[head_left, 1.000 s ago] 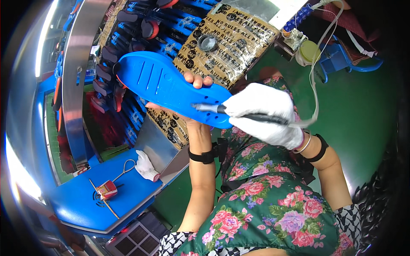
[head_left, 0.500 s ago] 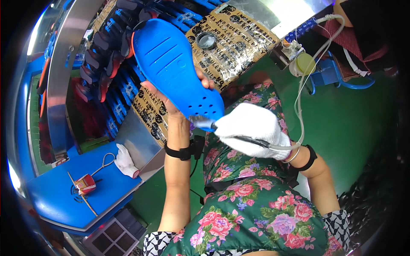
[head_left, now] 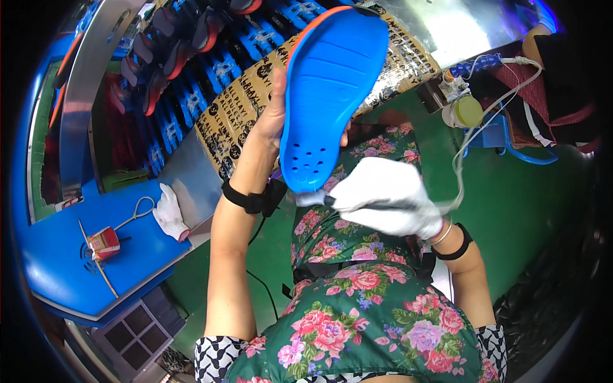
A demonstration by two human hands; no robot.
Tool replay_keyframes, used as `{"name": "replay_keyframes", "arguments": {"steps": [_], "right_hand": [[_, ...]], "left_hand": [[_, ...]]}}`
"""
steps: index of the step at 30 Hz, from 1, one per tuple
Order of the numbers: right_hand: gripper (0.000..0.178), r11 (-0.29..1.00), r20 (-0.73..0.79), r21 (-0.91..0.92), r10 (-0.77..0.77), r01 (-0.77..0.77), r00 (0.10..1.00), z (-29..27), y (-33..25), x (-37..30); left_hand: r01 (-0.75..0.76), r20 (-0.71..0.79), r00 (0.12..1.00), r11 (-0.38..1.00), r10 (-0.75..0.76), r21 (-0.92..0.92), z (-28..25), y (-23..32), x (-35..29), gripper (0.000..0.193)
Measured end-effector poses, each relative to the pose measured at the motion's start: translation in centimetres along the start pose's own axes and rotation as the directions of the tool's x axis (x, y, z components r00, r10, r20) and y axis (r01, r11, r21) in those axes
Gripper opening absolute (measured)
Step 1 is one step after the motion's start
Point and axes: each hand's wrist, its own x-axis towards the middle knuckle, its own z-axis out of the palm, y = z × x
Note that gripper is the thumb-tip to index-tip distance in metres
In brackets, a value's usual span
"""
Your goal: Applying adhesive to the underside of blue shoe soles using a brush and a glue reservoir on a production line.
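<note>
Your blue sole (head_left: 322, 96) has swung across the taped cardboard (head_left: 220, 135), its perforated end by the blurred brush (head_left: 311, 199). Your bare left hand (head_left: 271, 119) clasps the sole's sides; your gloved right hand (head_left: 383, 193) grips the brush. Best brace the sole and stroke lightly along its rim.

Factory workshop. Blue slatted rack (head_left: 193, 105), possibly a conveyor (far end cut off), bearing dark red-edged soles (head_left: 177, 59); blue-and-steel machine (head_left: 89, 127); green floor (head_left: 504, 204).

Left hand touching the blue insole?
Touching. The head view shows the left hand gripping the blue insole, thumb along its left edge.
</note>
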Motion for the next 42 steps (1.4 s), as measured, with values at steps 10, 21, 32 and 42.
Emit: {"name": "replay_keyframes", "arguments": {"steps": [10, 21, 32, 42], "right_hand": [[0.023, 0.993, 0.061, -0.078, -0.087, 0.092, 0.994, -0.8, 0.1, 0.6], [0.021, 0.576, -0.233, 0.745, 0.698, -0.337, 0.677, -1.2, 2.1, 0.3], [0.022, 0.399, -0.249, 0.906, 0.769, -0.138, 0.59, 0.3, 5.3, 0.9], [0.017, 0.392, -0.217, 0.906, 0.754, -0.161, 0.62, 2.3, 5.7, 2.2]], "left_hand": [[0.285, -0.375, 0.919, 0.862, -0.121, 0.42, -2.0, 0.2, 1.1, 0.113], [-0.12, -0.118, 0.988, 0.969, 0.096, -0.217, -5.5, -2.3, 0.9, 0.098], [-0.713, -0.638, 0.656, 0.607, 0.403, -0.35, -4.0, -2.4, -3.2, 0.05], [-0.231, -0.147, 0.971, 0.601, 0.186, -0.765, -2.7, -11.2, -9.2, 0.102]]}}
